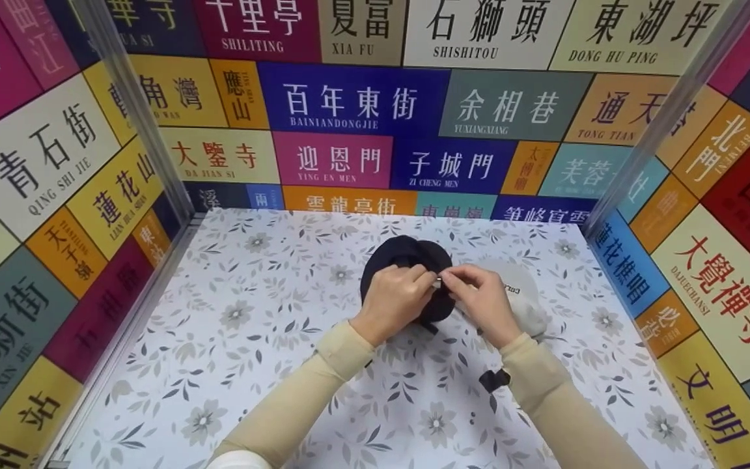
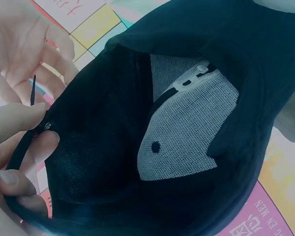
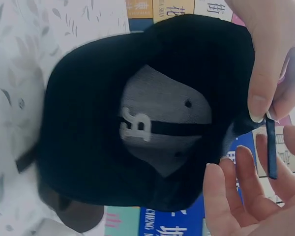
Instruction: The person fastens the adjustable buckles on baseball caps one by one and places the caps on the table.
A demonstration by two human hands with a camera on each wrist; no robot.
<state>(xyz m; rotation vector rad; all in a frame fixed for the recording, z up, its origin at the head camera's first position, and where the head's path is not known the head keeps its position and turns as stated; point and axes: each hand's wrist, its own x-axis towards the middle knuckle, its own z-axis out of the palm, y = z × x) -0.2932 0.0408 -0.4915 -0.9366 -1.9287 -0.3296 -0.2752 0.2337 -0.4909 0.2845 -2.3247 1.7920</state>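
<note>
A dark cap (image 1: 385, 260) is held off the table, its inside turned toward me in both wrist views. Pale mesh lining (image 2: 187, 128) shows within the crown. My left hand (image 1: 393, 299) pinches the cap's narrow back strap (image 2: 20, 152) between thumb and fingers, next to a small metal fitting (image 2: 47, 126). From this grip the strap's loose end (image 3: 271, 152) sticks out. Close beside that end is my right hand (image 1: 484, 303), its fingers spread and loosely bent in the right wrist view. No firm hold by it on the strap shows there.
A light grey cap (image 1: 523, 293) with dark lettering lies on the table just beyond my right hand. The table has a white leaf-and-flower cover (image 1: 238, 365). Panels of coloured name signs (image 1: 349, 98) stand at the back and both sides. A black strap piece (image 1: 494, 380) hangs by my right wrist.
</note>
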